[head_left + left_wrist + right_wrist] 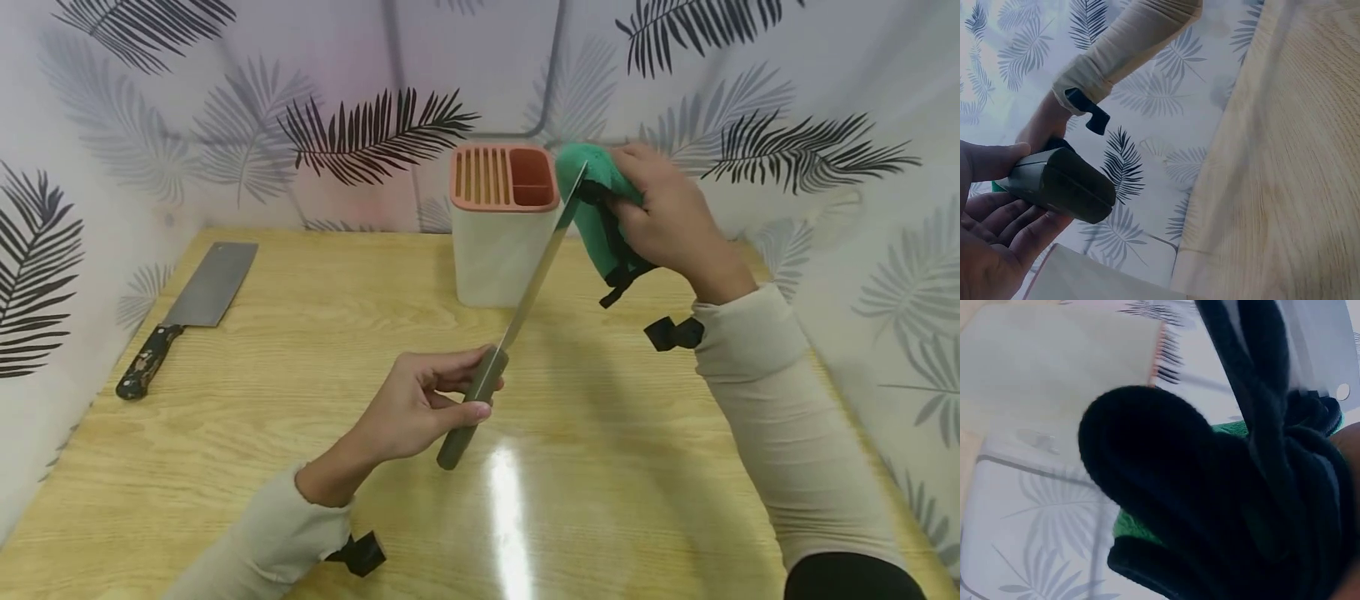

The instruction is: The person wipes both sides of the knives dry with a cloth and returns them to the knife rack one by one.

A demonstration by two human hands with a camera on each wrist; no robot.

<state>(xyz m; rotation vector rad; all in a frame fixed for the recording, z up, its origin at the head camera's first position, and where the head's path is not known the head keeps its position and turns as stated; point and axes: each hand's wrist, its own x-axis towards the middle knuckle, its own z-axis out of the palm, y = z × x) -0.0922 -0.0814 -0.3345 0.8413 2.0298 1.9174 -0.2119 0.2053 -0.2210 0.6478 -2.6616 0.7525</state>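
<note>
In the head view, the knife's blade [535, 279] is turned nearly edge-on, so its broad face is hidden, and the green cloth [596, 237] conceals some fingertips of the right hand [670, 212]. Both sleeves [780, 442] are cut off, as is the near part of the bench [300, 358]. In the left wrist view, the handle [1063, 185] covers part of the right hand, while the left edge crops the left hand [990, 250]. In the right wrist view, the cloth's dark folds merge and the right hand is a blurred patch.
</note>
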